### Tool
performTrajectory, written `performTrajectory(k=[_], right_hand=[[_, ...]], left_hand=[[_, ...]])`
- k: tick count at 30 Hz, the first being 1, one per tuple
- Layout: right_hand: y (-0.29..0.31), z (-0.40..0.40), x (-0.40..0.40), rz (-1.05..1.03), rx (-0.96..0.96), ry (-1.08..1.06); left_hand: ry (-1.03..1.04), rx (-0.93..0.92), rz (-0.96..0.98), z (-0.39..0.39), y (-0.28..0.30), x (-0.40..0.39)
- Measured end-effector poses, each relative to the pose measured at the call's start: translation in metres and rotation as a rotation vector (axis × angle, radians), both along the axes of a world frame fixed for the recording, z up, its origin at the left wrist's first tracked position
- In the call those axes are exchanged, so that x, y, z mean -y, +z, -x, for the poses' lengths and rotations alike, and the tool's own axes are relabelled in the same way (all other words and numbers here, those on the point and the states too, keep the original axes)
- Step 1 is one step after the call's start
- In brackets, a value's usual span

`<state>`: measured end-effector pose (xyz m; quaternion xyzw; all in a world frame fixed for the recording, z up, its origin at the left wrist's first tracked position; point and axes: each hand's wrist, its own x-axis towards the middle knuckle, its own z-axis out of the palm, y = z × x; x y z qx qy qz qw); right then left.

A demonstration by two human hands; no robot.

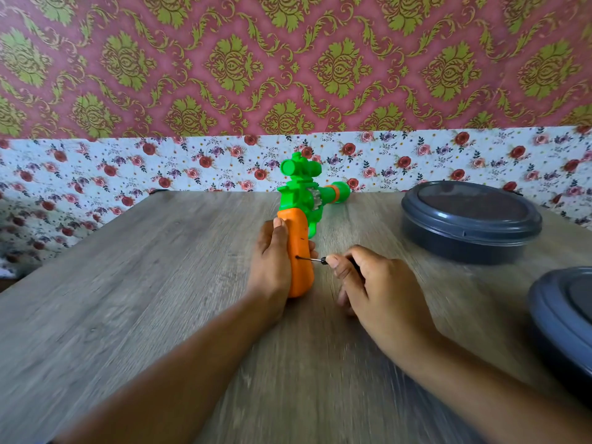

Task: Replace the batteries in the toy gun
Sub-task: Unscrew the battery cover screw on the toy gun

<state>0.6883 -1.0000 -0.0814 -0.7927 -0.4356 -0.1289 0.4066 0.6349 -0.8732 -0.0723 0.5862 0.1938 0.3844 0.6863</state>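
Note:
A green toy gun (296, 193) with an orange grip (299, 251) lies on the wooden table (160, 283), barrel pointing to the far right. My left hand (270, 267) clasps the orange grip from the left side, thumb on its upper end. My right hand (368, 283) pinches a small screwdriver (312, 259) by its dark handle. The thin metal tip touches a spot on the side of the orange grip. No batteries are in sight.
A round dark grey lidded container (469, 219) stands at the right of the table. Part of a second one (563, 315) shows at the right edge. A floral-papered wall rises behind the table's far edge.

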Motion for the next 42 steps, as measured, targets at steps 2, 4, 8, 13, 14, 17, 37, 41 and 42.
performTrajectory(k=[2, 4, 8, 13, 14, 17, 37, 41, 42], right_hand=[[0.002, 0.004, 0.000, -0.051, -0.044, 0.048], [0.005, 0.005, 0.000, -0.116, -0.102, 0.070], [0.008, 0.005, 0.002, -0.104, -0.001, 0.026], [0.011, 0.009, 0.004, -0.006, 0.223, -0.043], [0.012, 0.009, 0.004, -0.002, 0.200, -0.042], [0.010, 0.009, 0.003, -0.016, 0.133, -0.032], [0.015, -0.002, 0.003, -0.024, 0.101, 0.149], [0.014, 0.002, 0.002, -0.019, -0.014, 0.124], [0.016, 0.003, 0.003, 0.040, 0.017, 0.093]], left_hand=[[-0.005, -0.007, -0.009, 0.001, 0.000, 0.001], [0.000, -0.015, -0.030, 0.001, 0.001, 0.002], [0.010, -0.040, -0.059, 0.000, 0.002, 0.003], [0.023, -0.072, -0.086, 0.001, 0.008, 0.012], [0.029, -0.076, -0.090, 0.001, 0.008, 0.014], [0.048, -0.079, -0.084, -0.001, 0.006, 0.016], [0.039, -0.088, 0.073, -0.006, -0.002, 0.007], [0.065, -0.114, -0.010, -0.003, -0.001, 0.011], [0.067, -0.113, -0.020, -0.002, 0.000, 0.011]])
